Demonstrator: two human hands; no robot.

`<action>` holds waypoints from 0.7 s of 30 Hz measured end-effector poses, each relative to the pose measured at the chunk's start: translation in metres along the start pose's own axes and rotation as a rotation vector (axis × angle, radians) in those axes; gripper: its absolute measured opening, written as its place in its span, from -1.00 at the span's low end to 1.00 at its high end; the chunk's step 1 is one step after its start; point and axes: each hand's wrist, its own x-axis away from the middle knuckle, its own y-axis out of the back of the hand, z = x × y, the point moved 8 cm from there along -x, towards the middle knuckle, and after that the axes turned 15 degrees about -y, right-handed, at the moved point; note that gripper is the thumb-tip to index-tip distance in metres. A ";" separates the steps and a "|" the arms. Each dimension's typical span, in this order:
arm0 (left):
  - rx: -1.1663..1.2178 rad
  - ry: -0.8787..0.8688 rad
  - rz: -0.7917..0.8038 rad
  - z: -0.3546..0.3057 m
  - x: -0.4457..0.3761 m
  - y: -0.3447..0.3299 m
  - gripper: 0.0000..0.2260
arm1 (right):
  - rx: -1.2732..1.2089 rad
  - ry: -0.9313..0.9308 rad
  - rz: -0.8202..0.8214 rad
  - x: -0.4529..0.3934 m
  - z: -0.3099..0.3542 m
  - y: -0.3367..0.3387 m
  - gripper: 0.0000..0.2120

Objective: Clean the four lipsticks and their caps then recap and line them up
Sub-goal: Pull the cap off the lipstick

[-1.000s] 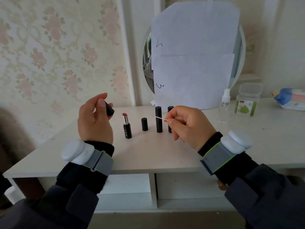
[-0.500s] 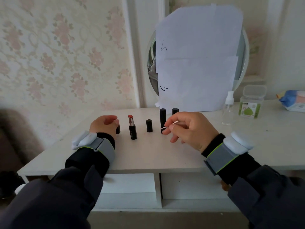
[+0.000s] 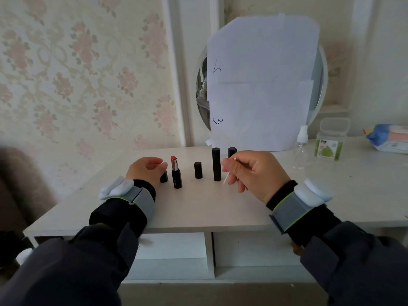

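Pinched in my right hand (image 3: 256, 173) is a thin white cotton swab (image 3: 227, 176), raised just above the white table (image 3: 198, 208). My left hand (image 3: 145, 171) curls over a short black cap (image 3: 163, 177) that stands on the table; the cap's top is hidden under my fingers. Right of it an uncapped black lipstick (image 3: 176, 175) with a red tip stands upright. Further right come a short black piece (image 3: 198, 170), a tall capped black lipstick (image 3: 216, 164), and another black lipstick (image 3: 231, 152) partly behind my right hand.
A round mirror covered with white paper (image 3: 260, 85) leans at the back. To the right stand a clear spray bottle (image 3: 300, 149), a green-labelled plastic box (image 3: 330, 142) and a wipes pack (image 3: 388, 138). The table's front edge runs just below my wrists.
My left hand has come down from chest height and set the black cap on the table left of the open lipstick. My right hand has turned the swab more upright.
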 end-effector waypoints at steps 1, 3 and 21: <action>-0.007 -0.002 -0.008 -0.001 0.000 0.001 -0.76 | -0.004 0.006 -0.012 0.000 0.000 0.001 -0.71; -0.023 -0.003 -0.033 -0.004 0.000 0.003 -0.69 | -0.004 0.017 -0.044 0.000 0.001 0.004 -0.68; 0.022 -0.505 -0.155 -0.072 0.025 0.009 -0.93 | 0.041 0.076 -0.298 -0.002 -0.001 0.026 -0.59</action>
